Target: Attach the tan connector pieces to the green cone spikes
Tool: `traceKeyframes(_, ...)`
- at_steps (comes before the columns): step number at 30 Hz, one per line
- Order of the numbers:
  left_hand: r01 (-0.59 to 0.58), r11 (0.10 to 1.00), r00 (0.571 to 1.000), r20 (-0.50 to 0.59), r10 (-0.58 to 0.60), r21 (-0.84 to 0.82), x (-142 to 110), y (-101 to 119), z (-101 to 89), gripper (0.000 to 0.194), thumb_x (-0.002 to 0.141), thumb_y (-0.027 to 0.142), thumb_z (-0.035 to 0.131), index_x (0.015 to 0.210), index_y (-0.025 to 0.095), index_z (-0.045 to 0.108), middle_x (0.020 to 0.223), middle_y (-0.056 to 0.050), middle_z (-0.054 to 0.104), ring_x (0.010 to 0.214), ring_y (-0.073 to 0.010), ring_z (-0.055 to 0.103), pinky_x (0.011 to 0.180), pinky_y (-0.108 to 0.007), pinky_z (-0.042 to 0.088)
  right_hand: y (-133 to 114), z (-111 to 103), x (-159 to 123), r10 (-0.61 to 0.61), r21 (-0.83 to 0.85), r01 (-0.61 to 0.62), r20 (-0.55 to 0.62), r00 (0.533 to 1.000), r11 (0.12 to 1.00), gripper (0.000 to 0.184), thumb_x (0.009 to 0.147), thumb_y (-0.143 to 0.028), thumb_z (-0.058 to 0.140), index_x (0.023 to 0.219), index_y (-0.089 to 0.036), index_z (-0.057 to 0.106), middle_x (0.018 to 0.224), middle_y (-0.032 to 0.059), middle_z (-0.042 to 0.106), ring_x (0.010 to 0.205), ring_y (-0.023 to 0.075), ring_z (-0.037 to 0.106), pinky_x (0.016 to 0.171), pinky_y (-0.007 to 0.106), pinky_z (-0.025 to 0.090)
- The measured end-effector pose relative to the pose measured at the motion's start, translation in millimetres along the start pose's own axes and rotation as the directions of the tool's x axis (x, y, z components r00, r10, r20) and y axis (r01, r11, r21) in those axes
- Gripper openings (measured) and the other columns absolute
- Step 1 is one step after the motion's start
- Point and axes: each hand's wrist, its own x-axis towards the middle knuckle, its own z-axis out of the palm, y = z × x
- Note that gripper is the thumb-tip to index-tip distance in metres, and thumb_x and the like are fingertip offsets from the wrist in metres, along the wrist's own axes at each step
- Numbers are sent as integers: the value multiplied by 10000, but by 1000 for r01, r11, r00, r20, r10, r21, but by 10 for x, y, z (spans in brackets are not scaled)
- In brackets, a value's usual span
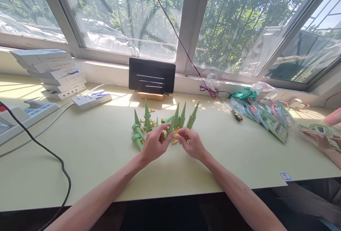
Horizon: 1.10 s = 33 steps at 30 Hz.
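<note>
Two bare hands work close together above the table (93, 160). The left hand (156, 141) grasps a green cone (171, 130) between thumb and fingers, its point upward; the cone sits at the fingertips, on the side facing the right hand. The right hand (194, 144) has its thumb and forefinger drawn together in a pinch, just beside that cone and over a small pile of yellow pieces (175, 139); whether a piece is between those fingertips, one cannot tell.

Beyond the hands, three upright cones (182, 115) stand on the table, two side by side and one a little apart to the right, leaning in view. More green cones (136, 141) lie or stand to the left of the left hand, mixed with yellow connectors (152, 122).

Farther back, a tablet (151, 71) and a phone (151, 86) rest upright on a wooden stand (150, 96) by the window. White boxes (57, 69) are stacked at the far left. A black-and-yellow tool (237, 116) lies right of the cones, near plastic packets (266, 117). At the right edge, another person's hand (321, 140) touches a green packet (317, 128).
</note>
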Motion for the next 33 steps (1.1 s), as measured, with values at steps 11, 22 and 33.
traceKeyframes(11,10,1000,998,61,-10,-9,-18,-9,-9,237,923,281,599,1132,174,570,826,-13,653,436,-40,401,456,-188,394,97,-3,-10,0,-45,2,38,999,999,295,1004,-388,436,777,-209,494,562,-46,442,479,110,389,498,248,338)
traceKeyframes(22,58,998,997,45,-58,-13,-2,21,-2,214,920,291,595,1102,181,576,810,-5,649,433,-44,414,462,-191,399,47,1,-2,33,-42,-32,38,999,999,313,1007,-427,422,806,-205,512,572,-36,470,492,111,408,495,247,362)
traceKeyframes(33,195,973,977,110,-182,-122,29,41,-33,255,895,334,623,1091,174,593,700,22,601,434,-59,421,441,-197,386,-11,-2,2,19,8,-19,-14,1000,1000,233,968,-426,506,913,-201,532,643,-24,517,498,110,482,467,239,385)
